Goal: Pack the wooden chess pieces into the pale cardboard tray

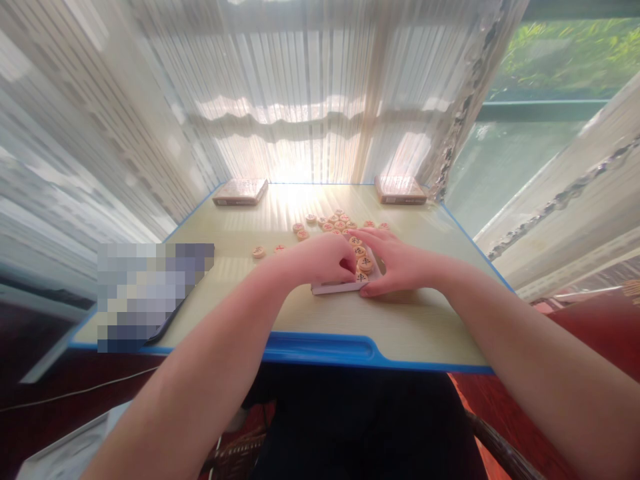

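White box [340,289] w/ 4+ pcs [365,263], 2 hands [397,263] on.

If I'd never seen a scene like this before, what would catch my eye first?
Probably the two bare hands meeting near the middle of the table: the left hand reaches into a shallow white box, while the right hand spreads along its right side. Round, character-marked pieces line up inside, with loose pieces scattered just beyond. Behind everything, sunlight glows through sheer curtains.
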A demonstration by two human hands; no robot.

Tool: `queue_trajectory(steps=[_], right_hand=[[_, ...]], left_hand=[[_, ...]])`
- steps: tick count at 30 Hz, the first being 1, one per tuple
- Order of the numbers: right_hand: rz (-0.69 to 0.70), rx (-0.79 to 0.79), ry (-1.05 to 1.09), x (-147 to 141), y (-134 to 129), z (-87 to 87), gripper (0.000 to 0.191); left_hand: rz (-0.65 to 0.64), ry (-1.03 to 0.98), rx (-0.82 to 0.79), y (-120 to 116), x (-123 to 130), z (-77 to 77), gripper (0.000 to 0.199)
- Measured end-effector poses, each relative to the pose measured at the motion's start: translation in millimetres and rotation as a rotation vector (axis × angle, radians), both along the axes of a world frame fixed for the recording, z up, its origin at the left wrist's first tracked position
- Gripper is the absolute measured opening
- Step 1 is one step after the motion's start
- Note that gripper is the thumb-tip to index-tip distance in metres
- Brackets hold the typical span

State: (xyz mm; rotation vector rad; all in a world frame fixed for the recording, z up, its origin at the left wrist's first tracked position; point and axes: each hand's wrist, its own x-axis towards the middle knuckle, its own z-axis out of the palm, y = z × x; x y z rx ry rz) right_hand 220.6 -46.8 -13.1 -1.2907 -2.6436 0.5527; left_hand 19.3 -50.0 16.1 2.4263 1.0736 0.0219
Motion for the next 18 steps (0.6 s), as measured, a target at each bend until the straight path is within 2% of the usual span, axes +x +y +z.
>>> queue_trajectory(steps=[12, 18], right_hand=[[-0.019, -0.017, -0.013, -1.8, -2.1, 3.9, 0.113], [-0.016, -0.001, -0.018, -1.4, -0.6, 2.2, 0.115]], left_hand=[[0.001, -0.031, 0.056, -2.8, 6.3, -2.9, 0.024], [-0.039, -0.074, 0.054, -2.1, 8.4, -3.3, 0.02]])
